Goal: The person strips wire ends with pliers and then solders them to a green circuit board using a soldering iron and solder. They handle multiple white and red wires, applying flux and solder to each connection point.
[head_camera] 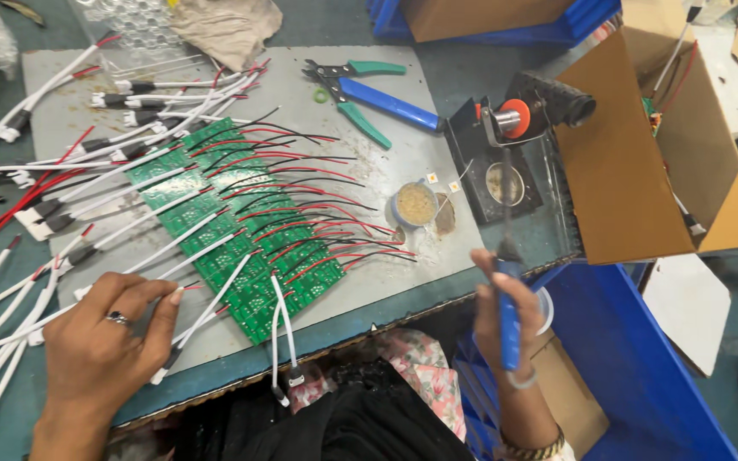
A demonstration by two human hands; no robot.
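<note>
My left hand (104,337), with a ring on one finger, rests on the grey mat (369,162) and pinches a white cable (207,294) that runs up to a row of green circuit boards (232,226). Red and black wires (318,213) fan out to the right of the boards. My right hand (506,307) grips a blue-handled soldering iron (508,294) upright, its tip pointing up toward the black iron stand (506,141). A small round tin (415,203) sits between the boards and the stand.
Blue-handled pliers (386,101) and green-handled cutters (360,81) lie at the mat's far side. More white cables (53,128) pile up at the left. A brown cardboard box (642,145) stands at the right, with a blue plastic crate (634,367) below it.
</note>
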